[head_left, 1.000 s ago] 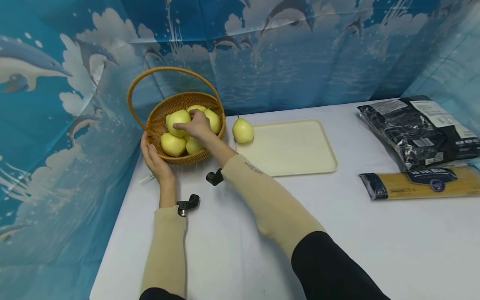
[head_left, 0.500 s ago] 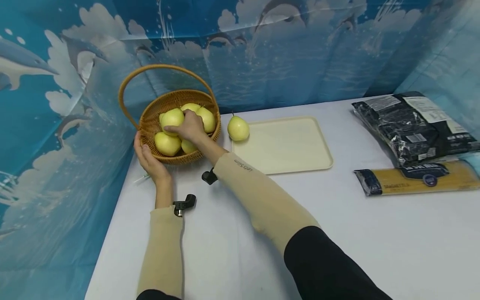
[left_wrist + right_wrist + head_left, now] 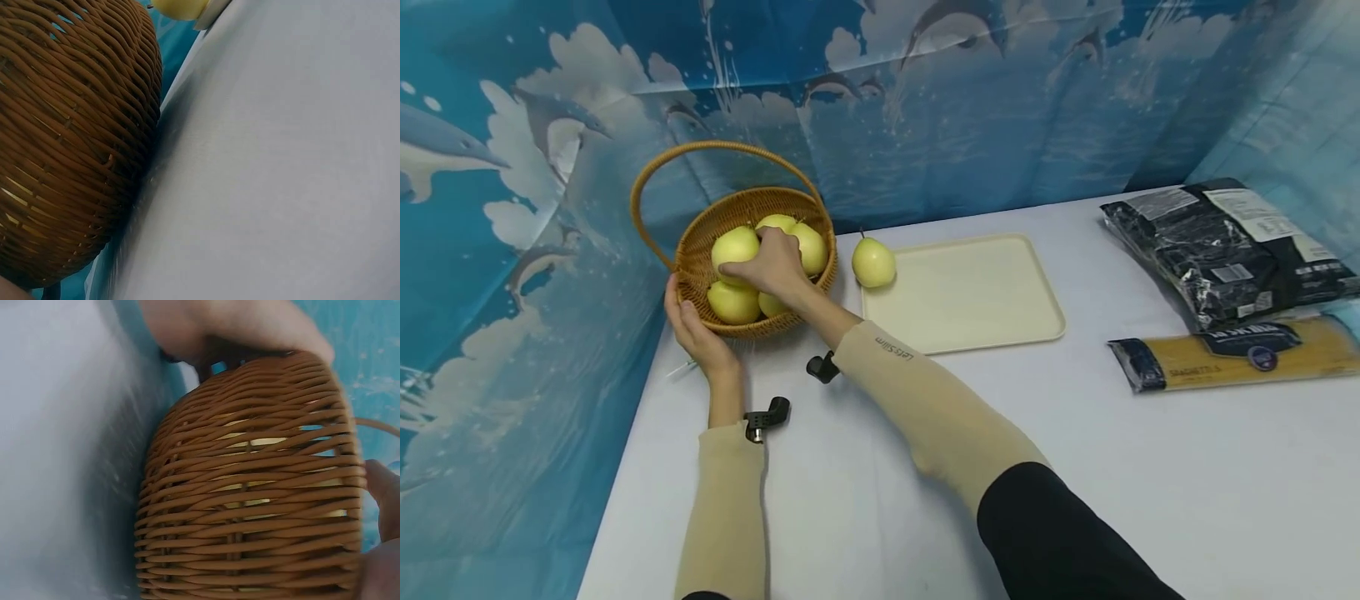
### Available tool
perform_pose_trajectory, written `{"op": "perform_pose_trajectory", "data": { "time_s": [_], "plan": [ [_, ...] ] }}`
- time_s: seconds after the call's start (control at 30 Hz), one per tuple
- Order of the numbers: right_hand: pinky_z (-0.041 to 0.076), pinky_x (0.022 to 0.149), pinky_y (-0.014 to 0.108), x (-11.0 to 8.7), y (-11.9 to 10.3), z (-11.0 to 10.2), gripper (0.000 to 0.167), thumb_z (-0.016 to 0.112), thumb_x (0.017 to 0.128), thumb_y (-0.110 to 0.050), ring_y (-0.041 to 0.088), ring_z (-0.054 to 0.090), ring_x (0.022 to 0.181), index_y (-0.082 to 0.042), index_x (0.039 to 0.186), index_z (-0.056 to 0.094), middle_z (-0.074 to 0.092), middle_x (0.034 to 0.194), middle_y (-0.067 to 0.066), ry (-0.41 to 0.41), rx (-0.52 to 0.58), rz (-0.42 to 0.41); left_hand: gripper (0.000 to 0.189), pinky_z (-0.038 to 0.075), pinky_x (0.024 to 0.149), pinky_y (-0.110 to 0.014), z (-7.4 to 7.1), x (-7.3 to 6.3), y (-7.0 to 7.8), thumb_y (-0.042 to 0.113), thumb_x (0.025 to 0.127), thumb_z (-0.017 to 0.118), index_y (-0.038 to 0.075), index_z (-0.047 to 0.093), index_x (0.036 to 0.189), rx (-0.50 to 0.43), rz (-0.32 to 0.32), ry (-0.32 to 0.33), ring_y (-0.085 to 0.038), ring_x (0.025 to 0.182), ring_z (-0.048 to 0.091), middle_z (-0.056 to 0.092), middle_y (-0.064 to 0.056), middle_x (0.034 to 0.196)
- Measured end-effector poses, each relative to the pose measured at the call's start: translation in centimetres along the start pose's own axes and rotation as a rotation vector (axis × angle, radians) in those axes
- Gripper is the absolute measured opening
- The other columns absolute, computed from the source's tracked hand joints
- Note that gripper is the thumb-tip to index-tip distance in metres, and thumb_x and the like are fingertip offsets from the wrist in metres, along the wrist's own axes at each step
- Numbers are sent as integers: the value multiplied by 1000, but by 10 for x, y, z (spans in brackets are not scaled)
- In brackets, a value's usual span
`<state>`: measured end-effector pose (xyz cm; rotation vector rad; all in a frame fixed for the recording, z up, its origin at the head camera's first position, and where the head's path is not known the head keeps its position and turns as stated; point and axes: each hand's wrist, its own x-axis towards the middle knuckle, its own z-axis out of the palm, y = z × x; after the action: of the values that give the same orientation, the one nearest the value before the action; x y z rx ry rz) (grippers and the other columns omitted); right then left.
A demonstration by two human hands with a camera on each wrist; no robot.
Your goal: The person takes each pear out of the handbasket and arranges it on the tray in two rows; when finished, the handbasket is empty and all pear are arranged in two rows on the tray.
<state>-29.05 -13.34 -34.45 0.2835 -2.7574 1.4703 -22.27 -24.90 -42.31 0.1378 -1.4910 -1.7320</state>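
A brown wicker basket [image 3: 760, 329] with a tall handle holds several yellow-green pears [image 3: 734, 303]. My left hand [image 3: 698, 333] grips the basket's left side, near the rim. Inside it, my right hand [image 3: 775, 265] holds a pear [image 3: 734, 247], thumb at its front and fingers at its far right side. In the left wrist view the basket's woven wall [image 3: 69, 144] fills the left. The right wrist view shows the wall [image 3: 250, 487] too, with my left hand [image 3: 237, 325] against it; pears show only faintly through the weave.
Right of the basket lies a cream tray [image 3: 962, 292], with a single pear [image 3: 873, 262] at its left end. Further right are a black plastic package [image 3: 1232, 254] and a spaghetti pack [image 3: 1232, 354]. A blue dolphin-print cloth [image 3: 962, 150] hangs behind the white table [image 3: 880, 500].
The head view has shifted slightly. My right hand stays at the pear in the basket, its fingers a little further round it. My left hand keeps its place on the basket.
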Motion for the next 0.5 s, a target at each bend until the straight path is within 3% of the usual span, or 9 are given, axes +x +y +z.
{"op": "perform_pose_trajectory", "data": {
  "time_s": [0.27,0.5],
  "plan": [
    [54,97,36,-22,2,-27,83,83,85,-53,25,54,131,-13,152,56,67,137,2,-46,93,-71,52,25,130,-41,-3,0,2,16,108,37,1,44,157,33,12,2,-26,155,36,44,-14,163],
    [58,89,31,-44,17,-59,83,82,88,-49,19,63,122,-16,157,50,65,141,3,-61,167,-132,52,25,130,-38,-2,1,2,14,107,37,0,45,156,28,17,-2,-24,154,38,45,-16,162]
  ]
}}
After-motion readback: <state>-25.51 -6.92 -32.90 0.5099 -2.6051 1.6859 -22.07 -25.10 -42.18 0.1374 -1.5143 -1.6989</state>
